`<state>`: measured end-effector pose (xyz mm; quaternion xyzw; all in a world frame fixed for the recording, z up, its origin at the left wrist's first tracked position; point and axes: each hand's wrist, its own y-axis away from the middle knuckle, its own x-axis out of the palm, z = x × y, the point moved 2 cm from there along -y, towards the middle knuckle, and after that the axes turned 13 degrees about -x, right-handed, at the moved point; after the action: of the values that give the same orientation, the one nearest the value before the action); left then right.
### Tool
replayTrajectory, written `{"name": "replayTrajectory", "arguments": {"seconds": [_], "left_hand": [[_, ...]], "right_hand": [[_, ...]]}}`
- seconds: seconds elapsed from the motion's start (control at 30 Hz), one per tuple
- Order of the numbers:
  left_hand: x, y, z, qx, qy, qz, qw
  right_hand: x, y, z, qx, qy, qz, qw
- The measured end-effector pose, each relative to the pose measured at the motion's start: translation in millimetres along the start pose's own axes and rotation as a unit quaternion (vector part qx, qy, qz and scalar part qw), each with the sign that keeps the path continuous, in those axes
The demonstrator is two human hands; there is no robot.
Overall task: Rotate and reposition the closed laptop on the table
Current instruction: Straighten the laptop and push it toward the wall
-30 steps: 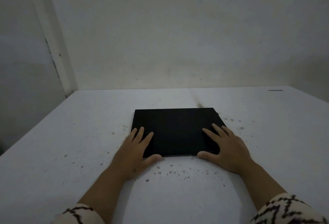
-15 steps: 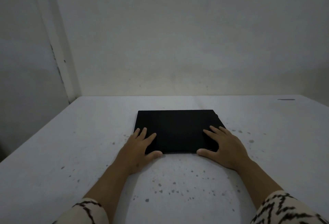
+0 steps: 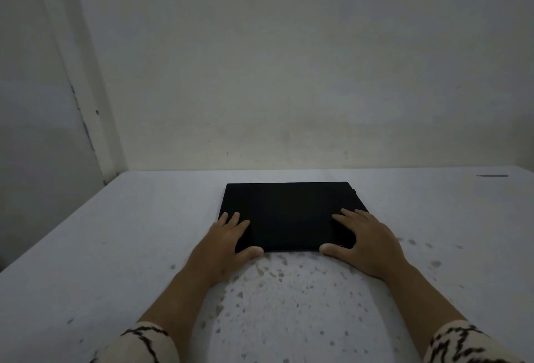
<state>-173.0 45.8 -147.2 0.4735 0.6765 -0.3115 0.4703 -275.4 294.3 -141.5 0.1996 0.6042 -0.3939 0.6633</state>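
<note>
The closed black laptop [image 3: 289, 212] lies flat on the white table [image 3: 115, 247], square to me, its far edge close to the table's back edge. My left hand [image 3: 222, 244] grips its near left corner, fingers spread on the lid and thumb against the front edge. My right hand [image 3: 367, 241] holds the near right corner the same way.
Dark specks dot the table surface in front of the laptop. A pale wall [image 3: 289, 73] rises right behind the table, with a corner strip [image 3: 83, 120] at the left. A thin dark mark [image 3: 491, 175] lies at the table's far right.
Both hands have pushed the laptop away from me, so the gap to the table's back edge has shrunk. The grip on the near corners is unchanged.
</note>
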Motion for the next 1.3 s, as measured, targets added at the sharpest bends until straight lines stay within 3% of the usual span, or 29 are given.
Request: {"name": "replayTrajectory", "arguments": {"seconds": [0.57, 1.3], "left_hand": [[-2.0, -75.2, -10.5, -0.022, 0.034, -0.019, 0.999], [0.8, -103.6, -12.0, -0.045, 0.099, -0.037, 0.993]], "right_hand": [[8.9, -69.9, -31.0, 0.004, -0.013, -0.003, 1.0], [6.6, -96.5, -39.7, 0.009, -0.037, 0.045, 0.998]]}}
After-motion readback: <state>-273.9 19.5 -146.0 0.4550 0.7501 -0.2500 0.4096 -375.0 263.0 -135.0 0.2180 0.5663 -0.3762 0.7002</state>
